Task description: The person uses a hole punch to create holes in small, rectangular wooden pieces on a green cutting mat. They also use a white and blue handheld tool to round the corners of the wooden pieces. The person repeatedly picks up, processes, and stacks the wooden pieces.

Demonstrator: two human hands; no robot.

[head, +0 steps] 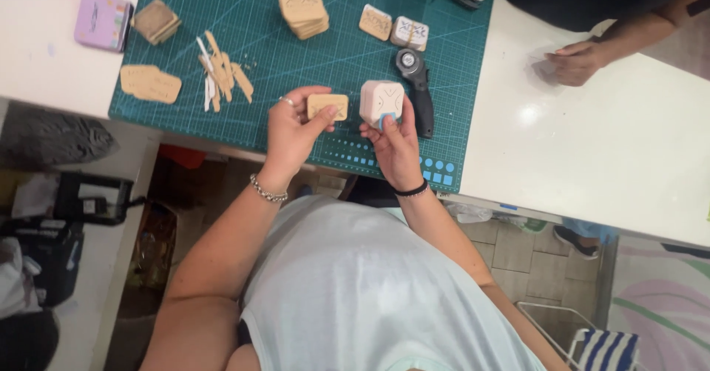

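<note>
At the far left of the white tabletop (44, 60) we see a small lilac tin (103, 20), and just right of it a low stack of square brown cards (156, 21). Nearer lie a few tan cut-out tags (151, 84) at the edge of the green cutting mat (296, 60), then a scatter of narrow offcut strips (220, 73) on the mat itself.

Our left hand (292, 130) grasps a small tan kraft card (328, 106), thumb and fingertips pinching its near edge, held just above the near part of the mat. We judge the card very light, thin and only mildly stiff. It would crease if squeezed across its face, so the edges are where to hold it. A taller stack of printed kraft cards (302, 10) sits far behind it.

Our right hand (396, 145) grips a white corner punch (381, 102) with a blue lever, fingers wrapped around its near side, just beside the card. It looks like hard, smooth plastic, light yet rigid, best taken by its flat sides with the thumb on the lever.

Further right lie two more small cards (392, 28) and a black rotary cutter (416, 82); its blade calls for handling by the grip only.

At the far right another person's hand (577, 62) rests on the tabletop over something clear that we cannot make out.
</note>
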